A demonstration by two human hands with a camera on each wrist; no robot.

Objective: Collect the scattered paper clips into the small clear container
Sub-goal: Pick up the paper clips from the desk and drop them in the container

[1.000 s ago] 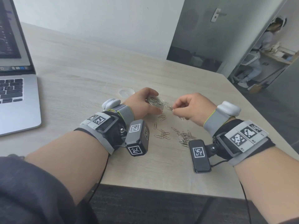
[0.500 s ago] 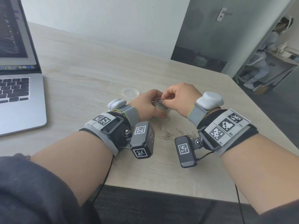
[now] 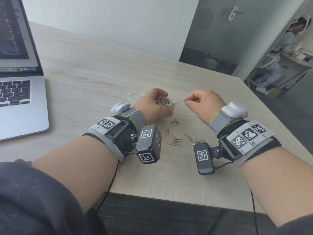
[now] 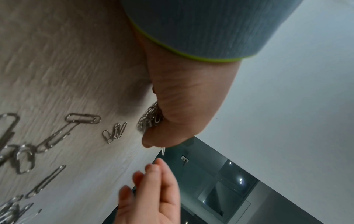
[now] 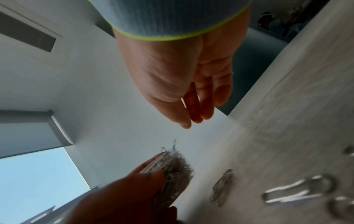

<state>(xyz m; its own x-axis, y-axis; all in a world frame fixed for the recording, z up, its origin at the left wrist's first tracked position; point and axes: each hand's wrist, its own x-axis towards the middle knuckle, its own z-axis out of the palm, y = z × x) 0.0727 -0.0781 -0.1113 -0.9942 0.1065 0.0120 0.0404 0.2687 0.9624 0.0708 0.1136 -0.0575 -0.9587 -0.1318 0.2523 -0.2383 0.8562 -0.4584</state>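
L hand (image 3: 152,106) has its grip wrapped round the small clear container (image 3: 166,106), which is packed w/ paper clips and held just off or at the table (image 3: 105,78); can't tell which. A few clips poke over its rim. R hand (image 3: 203,104) hovers beside it, a clear gap between the two, thumb and fingertips (image 5: 193,112) drawn together in a loose pinch w/ nothing seen in them. Loose paper clips (image 3: 176,141) lie scattered on the table below and between the wrists, a small cluster (image 3: 174,122) just near the container. A clear lid (image 3: 135,95) sits just behind L hand. Laptop (image 3: 20,92) takes the far-left side, well apart. The table's right corner edge runs close past R wrist; the near edge is under the forearms.
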